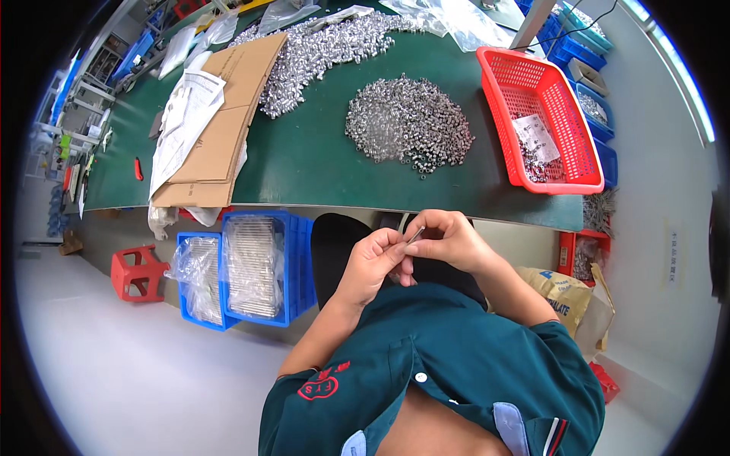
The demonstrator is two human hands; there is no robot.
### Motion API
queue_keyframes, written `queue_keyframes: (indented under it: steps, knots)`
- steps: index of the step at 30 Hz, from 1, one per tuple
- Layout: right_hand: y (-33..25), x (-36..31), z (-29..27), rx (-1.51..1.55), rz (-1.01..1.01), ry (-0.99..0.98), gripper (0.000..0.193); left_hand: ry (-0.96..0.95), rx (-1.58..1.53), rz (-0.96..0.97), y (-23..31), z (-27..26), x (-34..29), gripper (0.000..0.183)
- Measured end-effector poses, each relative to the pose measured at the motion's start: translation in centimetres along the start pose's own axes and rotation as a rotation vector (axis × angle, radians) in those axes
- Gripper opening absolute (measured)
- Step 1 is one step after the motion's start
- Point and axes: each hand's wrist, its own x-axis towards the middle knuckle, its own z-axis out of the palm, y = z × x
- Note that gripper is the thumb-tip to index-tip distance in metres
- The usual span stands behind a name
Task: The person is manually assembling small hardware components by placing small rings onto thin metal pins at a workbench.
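Note:
Both of my hands meet in front of my body, just off the near edge of the green table (pixel 304 171). My right hand (pixel 454 239) pinches a small, thin metal piece (pixel 417 234) between thumb and fingertips. Against the same piece, my left hand (pixel 374 264) has its thumb and fingers closed; part of it is hidden by the fingers. Beyond the hands, a round pile of small silver ring-like metal parts (pixel 414 125) lies on the table. A larger heap of shiny metal parts (pixel 327 49) spreads farther back to the left.
A red perforated basket (pixel 582 156) with some small parts and a paper slip stands at the table's right end. Folded cardboard (pixel 232 125) and papers (pixel 179 140) lie left. Below are blue crates (pixel 285 308), a red stool (pixel 138 273) and a sack (pixel 549 292).

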Motion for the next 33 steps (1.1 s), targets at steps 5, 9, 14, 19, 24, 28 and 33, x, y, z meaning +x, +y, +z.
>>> queue_keyframes:
  steps: [5,9,14,19,24,28,33]
  knots:
    - [-1.1,1.1,-1.3,-0.717,-0.281,0.322,0.018,0.037,-0.109,0.049,-0.5,-1.1,0.1,0.016]
    - [1.4,3.6,-4.0,-0.970,-0.435,0.517,0.018,0.067,-0.096,0.052,-0.5,-1.2,0.4,0.015]
    - [2.0,4.5,-3.8,-1.188,-0.519,0.578,0.016,0.087,-0.087,0.052,-0.7,-1.6,0.6,0.014]
    - [1.8,4.6,-3.8,-1.182,-0.450,0.546,0.011,0.116,-0.070,0.057,-1.0,-2.1,1.1,0.015]
    - [1.8,4.5,-4.2,-1.177,-0.454,0.532,0.008,0.141,-0.064,0.054,-1.4,-2.5,1.9,0.016]
    - [1.8,4.3,-3.9,-1.160,-0.459,0.518,0.009,0.147,-0.061,0.058,-1.5,-2.4,2.2,0.016]
    - [0.1,3.0,-3.0,-0.257,-0.078,0.263,0.008,0.149,0.025,0.067,-1.3,-1.9,2.3,0.014]
